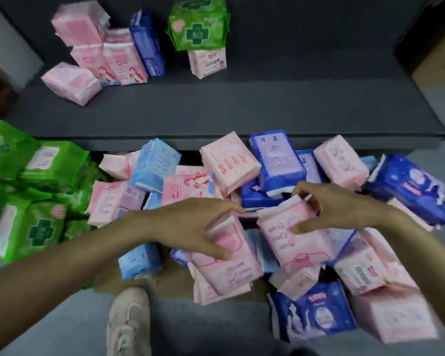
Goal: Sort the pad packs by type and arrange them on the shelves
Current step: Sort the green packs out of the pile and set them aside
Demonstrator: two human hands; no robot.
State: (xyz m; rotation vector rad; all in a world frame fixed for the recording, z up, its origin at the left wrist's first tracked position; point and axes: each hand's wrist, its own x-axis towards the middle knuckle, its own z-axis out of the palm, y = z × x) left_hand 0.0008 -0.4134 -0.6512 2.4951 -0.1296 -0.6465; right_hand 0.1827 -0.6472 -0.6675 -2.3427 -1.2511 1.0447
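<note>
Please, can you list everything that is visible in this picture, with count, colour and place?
pink pad packs on shelf: about six, pink, dark shelf, back left
blue pad pack on shelf: one, dark blue, upright beside the pink ones
green pad pack on shelf: one, green, on top of a pink-white pack
shelf: one, dark grey, upper half
green pile: several, green, floor left
mixed pile: many, pink, light blue, dark blue, floor centre and right
shoe: one, beige, bottom centre
left hand: fingers grip a pink pack
right hand: fingers grip a pink pack
</note>
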